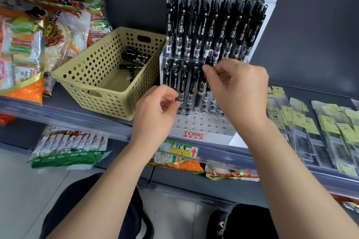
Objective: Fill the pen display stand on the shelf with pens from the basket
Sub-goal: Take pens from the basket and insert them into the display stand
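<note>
The upper tier of the pen display stand point(196, 134) in the centre is full; in the lower tier only the back row has pens, and the front holes are empty. The right hand point(239, 87) pinches the top of a black pen point(208, 62) over this tier. The left hand point(155, 108) is curled beside it; whether it holds something I cannot tell. A few pens point(134, 58) remain in the beige basket point(93, 75) at the left, so I judge much is left to do. The grey shelf point(68, 110) also carries snack bags point(38, 35) at the upper left

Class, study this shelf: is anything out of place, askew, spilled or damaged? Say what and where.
The beige perforated plastic basket sits turned at an angle to the front edge of the grey shelf, its near corner seemingly overhanging. Nothing looks spilled or damaged.
</note>
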Available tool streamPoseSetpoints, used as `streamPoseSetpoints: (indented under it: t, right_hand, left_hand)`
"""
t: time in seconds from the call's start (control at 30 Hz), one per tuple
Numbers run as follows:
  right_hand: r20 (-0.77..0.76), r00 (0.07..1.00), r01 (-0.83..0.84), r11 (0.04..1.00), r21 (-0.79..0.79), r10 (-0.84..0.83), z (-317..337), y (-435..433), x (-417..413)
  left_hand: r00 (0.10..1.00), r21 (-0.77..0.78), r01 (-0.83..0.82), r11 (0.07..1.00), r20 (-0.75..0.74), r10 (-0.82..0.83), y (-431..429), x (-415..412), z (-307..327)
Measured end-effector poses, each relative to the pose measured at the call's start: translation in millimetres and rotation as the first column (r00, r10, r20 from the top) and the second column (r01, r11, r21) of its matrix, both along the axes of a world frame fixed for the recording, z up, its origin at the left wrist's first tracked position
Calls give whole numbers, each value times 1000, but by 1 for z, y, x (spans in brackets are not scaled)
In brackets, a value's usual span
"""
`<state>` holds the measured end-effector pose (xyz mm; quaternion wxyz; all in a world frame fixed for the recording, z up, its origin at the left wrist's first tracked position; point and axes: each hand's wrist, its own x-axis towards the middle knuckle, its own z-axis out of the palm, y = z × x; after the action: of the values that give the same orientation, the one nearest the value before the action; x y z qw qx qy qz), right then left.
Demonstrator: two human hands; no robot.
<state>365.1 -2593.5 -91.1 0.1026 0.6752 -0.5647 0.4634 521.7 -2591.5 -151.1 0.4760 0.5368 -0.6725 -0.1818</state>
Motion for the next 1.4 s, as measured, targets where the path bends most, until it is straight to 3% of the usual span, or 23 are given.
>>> streamPoseSetpoints:
  t: [0.27,0.6,0.8,0.97,1.1,1.17,1.4]
  right_hand:
    - [-172,983,-15,965,262,62,-7,-2,-1]
    - [-156,987,22,910,414,47,17,5,1]
    - [-69,946,-278,900,337,318,12,11,45]
    - [-77,887,-377,809,451,456,-8,5,75]
    - [-115,846,-405,768,496,521,-17,1,89]
    - [-129,827,-406,741,535,547,-21,-2,92]
    - [-120,795,-447,709,545,594,-26,-9,95]
  left_hand:
    - [1000,-4,1,1000,-7,-1,-1,2,-1]
    - [998,-59,0,998,64,3,2,11,10]
    - [971,-146,-80,986,214,111,-15,45,60]
    - [874,116,-210,971,468,133,-83,81,81]
    - [681,343,-271,900,729,-73,-129,85,76]
    - [576,371,-268,889,802,-161,-143,81,74]
    - [479,355,-222,908,851,-215,-179,66,65]
